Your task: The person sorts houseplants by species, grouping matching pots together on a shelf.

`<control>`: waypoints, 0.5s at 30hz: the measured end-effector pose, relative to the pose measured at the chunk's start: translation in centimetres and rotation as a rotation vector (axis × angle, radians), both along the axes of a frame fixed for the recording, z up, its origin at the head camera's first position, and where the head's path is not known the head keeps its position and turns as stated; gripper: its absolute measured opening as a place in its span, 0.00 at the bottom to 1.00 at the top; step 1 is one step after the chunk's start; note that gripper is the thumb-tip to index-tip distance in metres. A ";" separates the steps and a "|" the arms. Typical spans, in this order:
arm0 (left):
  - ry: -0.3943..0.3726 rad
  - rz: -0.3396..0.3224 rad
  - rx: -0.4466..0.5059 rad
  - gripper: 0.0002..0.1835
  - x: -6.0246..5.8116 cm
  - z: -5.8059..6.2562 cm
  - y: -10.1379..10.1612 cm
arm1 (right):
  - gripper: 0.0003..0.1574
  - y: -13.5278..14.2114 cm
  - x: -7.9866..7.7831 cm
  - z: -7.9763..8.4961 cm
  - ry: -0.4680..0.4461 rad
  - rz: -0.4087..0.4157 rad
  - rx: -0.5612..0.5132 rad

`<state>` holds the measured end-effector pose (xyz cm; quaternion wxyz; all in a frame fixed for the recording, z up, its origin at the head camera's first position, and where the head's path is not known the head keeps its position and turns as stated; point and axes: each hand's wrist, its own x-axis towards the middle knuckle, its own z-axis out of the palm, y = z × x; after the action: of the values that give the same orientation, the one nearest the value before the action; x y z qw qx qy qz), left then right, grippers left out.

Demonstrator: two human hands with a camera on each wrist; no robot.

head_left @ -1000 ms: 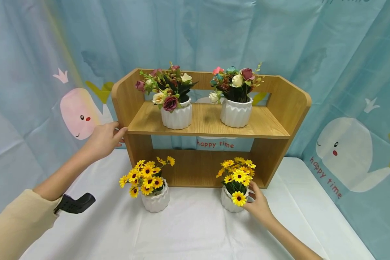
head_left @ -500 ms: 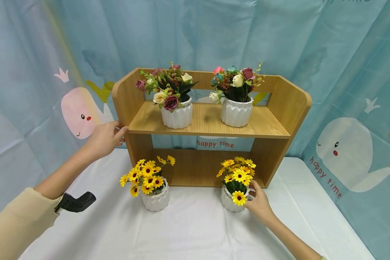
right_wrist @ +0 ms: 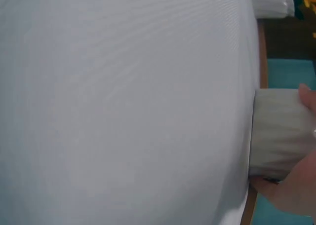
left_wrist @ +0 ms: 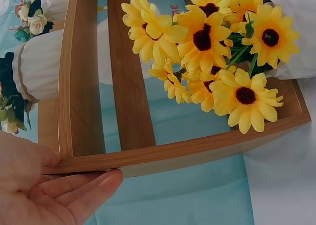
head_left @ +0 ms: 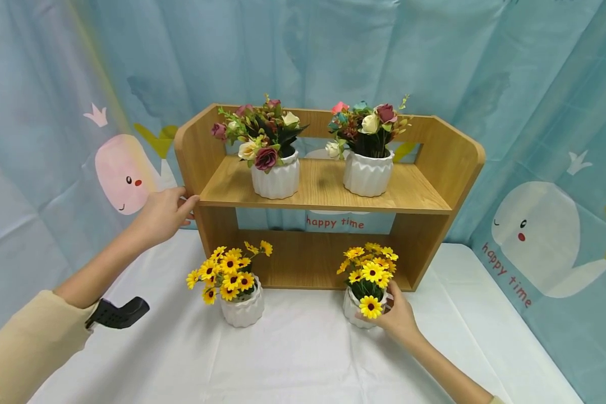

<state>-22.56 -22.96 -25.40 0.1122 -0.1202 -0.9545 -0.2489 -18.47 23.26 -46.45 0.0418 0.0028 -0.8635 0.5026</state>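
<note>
A wooden two-tier shelf [head_left: 323,206] stands on the white-covered table. At its left side panel, my left hand [head_left: 165,217] grips the edge; in the left wrist view the thumb lies at the front edge and the fingers [left_wrist: 86,193] run along the outer face. In front of the shelf's right part, a white fluted flowerpot [head_left: 352,310] holds yellow sunflowers [head_left: 372,273]. My right hand [head_left: 400,321] grips this pot from the right, its thumb reaching across the front. In the right wrist view, fingers and thumb lie on opposite sides of the pot [right_wrist: 276,136].
A matching sunflower pot [head_left: 243,308] stands in front of the shelf's left part. Two white pots of mixed roses, one left [head_left: 276,178] and one right [head_left: 367,173], sit on the upper board. Behind hangs a light blue curtain [head_left: 348,50].
My right hand has shifted slightly left, and its thumb has come round the front of the right pot. The left hand stays at the shelf edge, and the pots keep their places.
</note>
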 end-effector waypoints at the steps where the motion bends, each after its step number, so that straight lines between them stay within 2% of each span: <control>1: -0.001 0.000 0.003 0.24 0.0 0.0 0.0 | 0.61 0.1 0.0 -0.1 -0.004 0.005 0.005; 9: -0.011 0.001 0.007 0.25 0.0 -0.1 -0.2 | 0.65 0.7 -0.2 -1.2 -0.016 0.060 0.024; 15: -0.006 -0.003 0.003 0.24 0.0 0.0 -0.2 | 0.64 0.5 -0.2 -1.3 0.006 0.031 0.042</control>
<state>-22.58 -23.17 -25.43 0.1089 -0.1206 -0.9543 -0.2510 -18.64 23.71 -47.71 0.0365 0.0182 -0.8735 0.4850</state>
